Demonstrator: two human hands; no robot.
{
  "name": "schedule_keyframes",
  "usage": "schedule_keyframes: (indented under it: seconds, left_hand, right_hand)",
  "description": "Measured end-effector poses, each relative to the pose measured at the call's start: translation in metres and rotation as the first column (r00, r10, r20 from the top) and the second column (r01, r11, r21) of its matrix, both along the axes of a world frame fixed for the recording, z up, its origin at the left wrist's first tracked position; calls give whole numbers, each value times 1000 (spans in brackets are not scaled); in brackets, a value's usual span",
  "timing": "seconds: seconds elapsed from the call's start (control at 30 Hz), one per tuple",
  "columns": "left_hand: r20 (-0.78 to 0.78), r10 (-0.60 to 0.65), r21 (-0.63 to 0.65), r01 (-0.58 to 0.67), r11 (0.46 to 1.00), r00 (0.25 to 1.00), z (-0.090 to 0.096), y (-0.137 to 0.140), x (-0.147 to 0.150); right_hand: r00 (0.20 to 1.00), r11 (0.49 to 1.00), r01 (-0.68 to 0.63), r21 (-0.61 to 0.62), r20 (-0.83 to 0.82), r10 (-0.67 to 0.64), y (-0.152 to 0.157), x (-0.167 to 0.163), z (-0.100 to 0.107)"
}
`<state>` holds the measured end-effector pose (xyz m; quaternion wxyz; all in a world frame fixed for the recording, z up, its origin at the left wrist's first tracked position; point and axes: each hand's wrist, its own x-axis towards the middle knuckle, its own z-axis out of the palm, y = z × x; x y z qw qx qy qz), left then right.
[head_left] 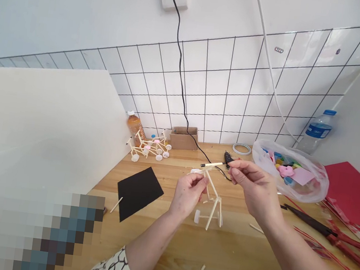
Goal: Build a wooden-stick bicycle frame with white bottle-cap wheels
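Observation:
A small tricycle model made of pale wooden sticks (214, 186) with white wheels (197, 216) stands in front of me above the wooden table. My left hand (190, 190) is closed on the upper part of its frame, with thumb and forefinger pinched together. Across the top runs a handlebar stick (213, 164) with a black tip on its left end. My right hand (249, 183) pinches at the stick's right end, where some black shows by the fingertips. Whether the fingers hold the stick or a small black piece on it is hard to make out.
Several finished stick tricycles (147, 147) stand at the back left by an orange drink bottle (136, 128). Nearby are a cardboard box (184, 138), black sheet (140, 193), tape roll (241, 149), plastic bag (320, 187) of colourful pieces, scissors (313, 221) and a water bottle (318, 131).

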<state>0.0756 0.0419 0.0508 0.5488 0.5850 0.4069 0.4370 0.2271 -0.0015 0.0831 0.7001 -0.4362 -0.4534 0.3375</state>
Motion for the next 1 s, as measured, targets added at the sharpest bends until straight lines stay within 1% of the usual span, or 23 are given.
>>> schedule_keyframes:
  seconds: [0.07, 0.13, 0.23, 0.3, 0.4, 0.47, 0.53, 0.6, 0.63, 0.67, 0.7, 0.73, 0.8, 0.83, 0.87, 0.9, 0.93, 1.0]
  left_hand:
    - [-40, -7, 20, 7, 1000, 999, 1, -2, 1]
    - [-76, -1, 48, 4, 999, 997, 3, -4, 1]
    - [-113, 13, 98, -2, 995, 993, 5, -7, 1]
    - [-131, 14, 129, 3, 992, 991, 5, -8, 1]
    - [-154, 14, 172, 13, 985, 988, 4, -9, 2]
    - [-162, 16, 198, 16, 980, 987, 3, -10, 3]
    - [-161, 4, 205, 29, 978, 987, 3, -11, 4]
    - [-150, -21, 184, 49, 982, 988, 5, -13, 4]
    - [-143, -33, 165, 56, 985, 989, 6, -13, 4]
    - [-134, -39, 143, 58, 988, 990, 6, -14, 3]
    - [-123, -42, 118, 56, 991, 992, 7, -13, 3]
    - [-106, -41, 88, 51, 995, 994, 8, -12, 2]
    - [-37, -20, 16, 21, 1000, 999, 8, -7, -1]
    - [14, -2, -30, 3, 1000, 1000, 8, -4, -2]
    - [81, 31, -65, -26, 998, 996, 8, 1, -4]
    - [149, 52, -104, -37, 994, 988, 8, 5, -6]
    - [177, 62, -116, -42, 992, 982, 8, 10, -8]
    - [214, 64, -134, -36, 990, 975, 9, 18, -13]
  right_hand:
    - [988, 999, 31, 35, 151, -36, -5, -3, 0]
    - [949, 995, 50, 83, 307, -74, -9, -5, 2]
    - [832, 975, 98, 199, 521, -190, -15, -7, 6]
    - [741, 948, 128, 291, 608, -286, -17, -9, 8]
    - [643, 917, 131, 376, 672, -367, -17, -12, 9]
    - [609, 904, 115, 412, 689, -392, -17, -12, 9]
    - [579, 877, 104, 469, 688, -437, -17, -11, 9]
    - [548, 851, 107, 515, 684, -483, -18, -9, 9]
    - [541, 849, 118, 515, 683, -490, -18, -8, 10]
    - [550, 858, 134, 496, 683, -481, -19, -7, 11]
    - [580, 877, 153, 455, 678, -452, -20, -6, 12]
    - [633, 904, 170, 393, 659, -405, -20, -5, 13]
    - [794, 955, 161, 250, 542, -276, -20, -4, 16]
    - [877, 973, 132, 191, 435, -204, -19, -2, 17]
    - [942, 985, 94, 146, 306, -135, -17, 0, 19]
    - [983, 992, 52, 114, 169, -71, -14, 4, 21]
    - [999, 995, 18, 93, 42, -22, -11, 9, 23]
    - [989, 998, -6, 63, -144, 16, -5, 25, 27]
